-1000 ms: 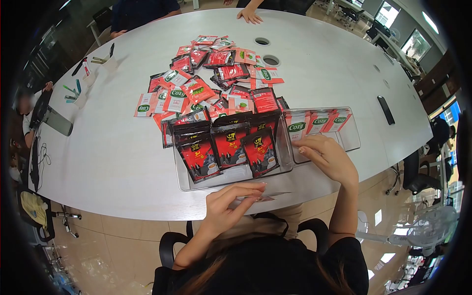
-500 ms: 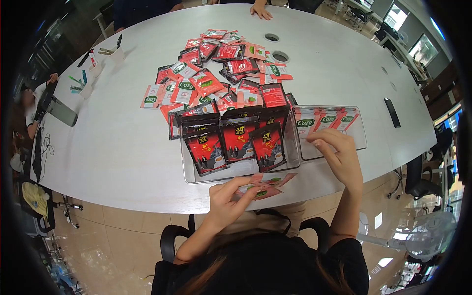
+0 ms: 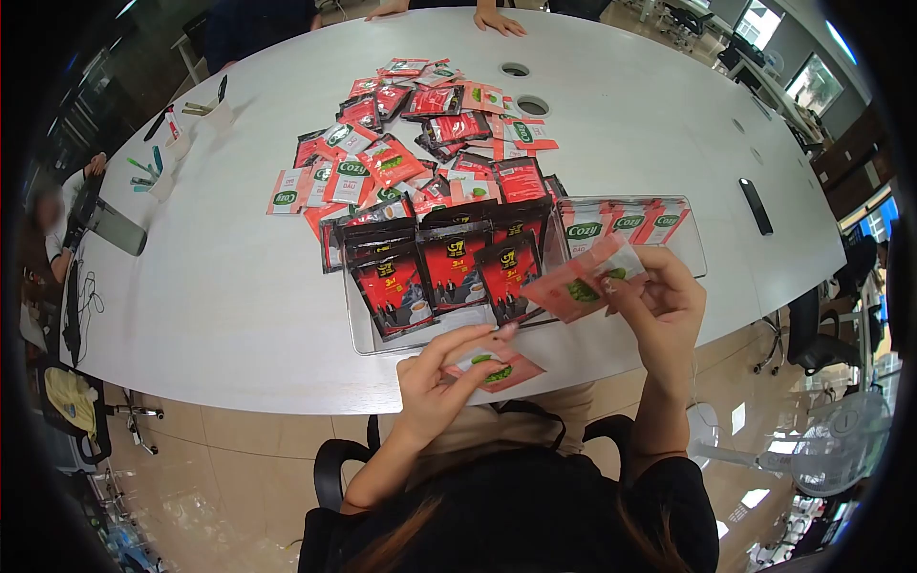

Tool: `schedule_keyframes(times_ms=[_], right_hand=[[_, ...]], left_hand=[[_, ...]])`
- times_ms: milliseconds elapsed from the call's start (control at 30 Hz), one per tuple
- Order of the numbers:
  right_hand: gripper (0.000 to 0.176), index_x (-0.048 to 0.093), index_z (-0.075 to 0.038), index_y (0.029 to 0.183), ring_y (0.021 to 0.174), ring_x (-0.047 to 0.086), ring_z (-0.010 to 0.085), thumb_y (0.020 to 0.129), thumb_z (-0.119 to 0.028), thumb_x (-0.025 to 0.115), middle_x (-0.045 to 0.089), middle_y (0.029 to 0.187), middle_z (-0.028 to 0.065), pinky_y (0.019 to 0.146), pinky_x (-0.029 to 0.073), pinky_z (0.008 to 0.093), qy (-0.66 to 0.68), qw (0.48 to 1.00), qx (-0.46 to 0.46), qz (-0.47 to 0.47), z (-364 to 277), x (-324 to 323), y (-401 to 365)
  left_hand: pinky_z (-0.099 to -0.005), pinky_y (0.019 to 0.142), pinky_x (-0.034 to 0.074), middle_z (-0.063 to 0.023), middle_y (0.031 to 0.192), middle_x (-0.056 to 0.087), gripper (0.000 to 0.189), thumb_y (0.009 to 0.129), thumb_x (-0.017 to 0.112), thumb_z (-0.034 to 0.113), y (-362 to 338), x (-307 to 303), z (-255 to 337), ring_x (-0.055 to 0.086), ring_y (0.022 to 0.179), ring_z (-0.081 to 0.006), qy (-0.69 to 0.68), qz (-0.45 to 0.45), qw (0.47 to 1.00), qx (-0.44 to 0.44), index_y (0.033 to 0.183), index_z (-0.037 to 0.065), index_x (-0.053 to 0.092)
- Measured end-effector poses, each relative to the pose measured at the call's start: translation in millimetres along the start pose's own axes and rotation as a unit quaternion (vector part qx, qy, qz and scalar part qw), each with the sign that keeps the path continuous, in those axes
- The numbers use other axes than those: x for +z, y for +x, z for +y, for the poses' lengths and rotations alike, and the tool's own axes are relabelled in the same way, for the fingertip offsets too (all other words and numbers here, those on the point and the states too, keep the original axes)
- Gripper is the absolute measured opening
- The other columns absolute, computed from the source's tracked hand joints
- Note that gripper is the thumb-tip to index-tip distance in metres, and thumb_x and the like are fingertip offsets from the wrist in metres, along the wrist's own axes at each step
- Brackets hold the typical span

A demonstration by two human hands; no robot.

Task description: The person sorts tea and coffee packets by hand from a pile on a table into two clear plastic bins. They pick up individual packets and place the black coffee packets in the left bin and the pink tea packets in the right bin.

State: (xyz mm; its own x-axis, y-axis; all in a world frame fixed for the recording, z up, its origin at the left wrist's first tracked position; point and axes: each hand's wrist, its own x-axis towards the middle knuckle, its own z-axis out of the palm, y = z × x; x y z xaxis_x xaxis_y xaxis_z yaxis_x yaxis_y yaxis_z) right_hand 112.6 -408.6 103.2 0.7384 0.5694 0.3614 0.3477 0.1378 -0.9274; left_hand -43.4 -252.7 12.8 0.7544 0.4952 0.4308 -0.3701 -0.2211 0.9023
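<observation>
Pinched in my left hand (image 3: 441, 377) is a pink-and-white tea sachet (image 3: 504, 371), held low at the table's front edge. My right hand (image 3: 662, 304) grips another pink tea sachet (image 3: 579, 286), tilted in front of the right-hand clear box (image 3: 700, 250). That box has several Cozy tea sachets (image 3: 629, 222) standing along its back. To its left, a clear box (image 3: 361, 342) contains several black-and-red G7 coffee sachets (image 3: 455, 270) standing in rows. Behind both boxes lies a loose heap of mixed tea and coffee sachets (image 3: 390, 162).
A black phone (image 3: 755, 205) lies at the right of the white table (image 3: 229, 315). Pen cups (image 3: 218, 116) and a grey bottle (image 3: 117, 227) stand on the left. Another person's hand (image 3: 499, 20) rests on the far edge, near round table holes (image 3: 531, 106).
Half a second ago my left hand held the tea sachets together and my right hand was empty by the right box. Now one sachet is in my right hand, raised rightward.
</observation>
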Motion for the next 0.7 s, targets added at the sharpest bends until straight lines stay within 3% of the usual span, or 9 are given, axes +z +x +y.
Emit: schedule_keyframes(times_ms=[33,67,167,200,333,400,533,700], right_hand=[[0.021,0.064,0.005,0.100,0.086,0.065,0.0117,0.080,0.010,0.067,0.067,0.091,0.0081,0.072,0.052,0.0252,0.028,0.999,0.023,0.016,-0.7,-0.3,-0.4],[0.024,0.065,0.003,0.094,0.095,0.066,0.0178,0.073,0.014,0.067,0.068,0.100,0.0120,0.080,0.052,0.0298,0.027,0.999,0.020,0.016,4.1,-1.6,-1.8],[0.030,0.067,0.000,0.087,0.104,0.064,0.0240,0.063,0.017,0.064,0.067,0.109,0.0160,0.089,0.050,0.0343,-0.057,0.981,-0.168,-0.077,11.7,-8.1,7.7],[0.029,0.067,-0.003,0.079,0.109,0.062,0.0286,0.058,0.016,0.060,0.066,0.113,0.0182,0.093,0.048,0.0368,-0.074,0.980,-0.179,-0.047,8.7,-4.1,8.2],[0.021,0.067,-0.002,0.076,0.106,0.063,0.0267,0.064,0.014,0.060,0.065,0.112,0.0195,0.090,0.048,0.0343,-0.103,0.982,-0.155,-0.019,11.6,-6.4,9.2],[0.015,0.067,-0.001,0.075,0.104,0.063,0.0260,0.067,0.011,0.062,0.065,0.110,0.0198,0.089,0.048,0.0333,-0.079,0.992,-0.098,-0.018,13.2,-10.5,5.5],[0.007,0.068,0.000,0.077,0.091,0.064,0.0225,0.072,0.004,0.069,0.065,0.095,0.0131,0.081,0.050,0.0318,-0.063,0.982,-0.174,0.044,18.5,-15.0,6.7],[0.008,0.069,-0.004,0.075,0.089,0.064,0.0216,0.069,0.002,0.068,0.066,0.093,0.0107,0.075,0.051,0.0310,-0.081,0.974,-0.155,-0.145,22.4,-2.2,2.7]], left_hand=[[-0.0252,0.072,0.057,-0.0145,0.109,0.070,0.030,0.082,0.069,-0.003,2.4,1.8,5.8,0.070,0.091,-0.0177,-0.028,-0.009,1.000,-0.004,0.111,-0.005,0.063],[-0.0251,0.073,0.057,-0.0147,0.109,0.069,0.029,0.082,0.068,-0.003,3.8,2.6,8.9,0.070,0.091,-0.0179,-0.056,-0.019,0.998,-0.008,0.111,-0.005,0.063],[-0.0259,0.075,0.057,-0.0157,0.110,0.069,0.024,0.082,0.067,-0.005,1.5,-4.4,3.7,0.070,0.091,-0.0190,-0.003,-0.066,0.998,-0.007,0.106,-0.005,0.065],[-0.0264,0.076,0.057,-0.0159,0.110,0.069,0.022,0.082,0.067,-0.005,2.5,-4.6,3.1,0.070,0.091,-0.0194,-0.002,-0.067,0.998,0.007,0.104,-0.005,0.065],[-0.0280,0.078,0.057,-0.0167,0.111,0.068,0.017,0.082,0.067,-0.004,5.9,-4.3,3.8,0.070,0.093,-0.0209,-0.001,-0.078,0.997,0.023,0.099,-0.004,0.068],[-0.0283,0.078,0.057,-0.0169,0.111,0.068,0.016,0.081,0.067,-0.004,6.6,-4.0,5.9,0.069,0.093,-0.0216,0.011,-0.088,0.996,0.020,0.097,-0.004,0.068],[-0.0287,0.079,0.057,-0.0173,0.112,0.068,0.015,0.081,0.067,-0.004,8.6,-3.7,8.7,0.069,0.093,-0.0226,0.013,-0.108,0.994,0.020,0.096,-0.003,0.069],[-0.0296,0.078,0.056,-0.0150,0.111,0.068,0.016,0.078,0.071,-0.001,8.9,-5.7,6.0,0.069,0.091,-0.0218,-0.030,-0.149,0.988,0.003,0.094,0.000,0.071]])
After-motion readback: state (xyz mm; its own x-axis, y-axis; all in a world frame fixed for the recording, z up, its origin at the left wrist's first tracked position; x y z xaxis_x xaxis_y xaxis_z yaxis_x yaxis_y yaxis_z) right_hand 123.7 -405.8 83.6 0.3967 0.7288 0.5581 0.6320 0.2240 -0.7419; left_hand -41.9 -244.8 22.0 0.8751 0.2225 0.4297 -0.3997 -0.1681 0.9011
